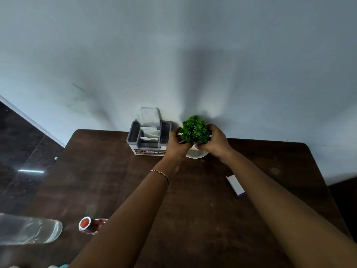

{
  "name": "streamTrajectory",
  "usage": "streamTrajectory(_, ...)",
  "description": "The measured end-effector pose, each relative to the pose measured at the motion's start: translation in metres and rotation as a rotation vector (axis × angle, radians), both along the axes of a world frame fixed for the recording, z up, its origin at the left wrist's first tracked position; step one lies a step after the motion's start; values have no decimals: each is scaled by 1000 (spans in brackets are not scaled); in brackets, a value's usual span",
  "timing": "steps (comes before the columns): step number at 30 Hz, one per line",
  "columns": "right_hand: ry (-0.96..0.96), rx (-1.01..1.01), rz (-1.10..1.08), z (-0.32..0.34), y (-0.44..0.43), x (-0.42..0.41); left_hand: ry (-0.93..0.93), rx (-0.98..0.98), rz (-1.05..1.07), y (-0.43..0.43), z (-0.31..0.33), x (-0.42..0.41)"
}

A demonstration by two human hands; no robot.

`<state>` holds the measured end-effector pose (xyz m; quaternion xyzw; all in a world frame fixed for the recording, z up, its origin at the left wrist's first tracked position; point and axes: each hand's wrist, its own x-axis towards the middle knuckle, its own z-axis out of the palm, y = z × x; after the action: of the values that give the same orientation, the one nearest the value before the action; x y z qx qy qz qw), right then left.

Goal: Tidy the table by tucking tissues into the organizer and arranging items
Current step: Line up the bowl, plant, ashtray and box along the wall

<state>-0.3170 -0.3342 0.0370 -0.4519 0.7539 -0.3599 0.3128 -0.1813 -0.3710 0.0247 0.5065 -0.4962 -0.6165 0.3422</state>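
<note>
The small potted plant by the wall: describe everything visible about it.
The potted plant is a dense clump of small, bright green leaves, artificial-looking, in a low white pot with a rounded, possibly scalloped base. It is upright at the far edge of the brown table, close to the wall and just right of the grey organizer. The left hand and right hand cup it from either side, fingers in the foliage, hiding most of the pot. Whether it rests on the table cannot be told.

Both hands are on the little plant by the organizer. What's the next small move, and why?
Probably let go of the potted plant. Its white pot already seems to sit at the table's back edge beside the organizer, left hand and right hand cupping it. The white box lies loose.
</note>
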Motion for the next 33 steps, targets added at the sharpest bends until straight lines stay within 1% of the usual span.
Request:
streamTrajectory(8, 115, 20, 81, -13, -4, -3, -195, -49, -17, 0, -9, -6)
streamTrajectory(11, 166, 20, 113, -10, -3, -3, -265, -31, -45, 2, -5, -8)
streamTrajectory(17, 202, 18, 137, 2, 7, -5, -319, -15, -50, 12, 9, -5)
streamTrajectory(22, 209, 13, 137, 21, 36, -17, -395, -69, 29, 29, 29, -3)
streamTrajectory(24, 165, 13, 102, 27, 58, -23, -384, -101, 88, 40, 35, -4)
streamTrajectory(27, -29, -18, -36, 38, 100, -29, -322, -165, 158, 67, 41, -6)
streamTrajectory(31, -219, -51, -215, 42, 176, -41, -85, -43, 33, 131, 43, -16)
streamTrajectory(33, -248, -45, -272, 36, 217, -46, -65, 37, -69, 167, 39, -23)
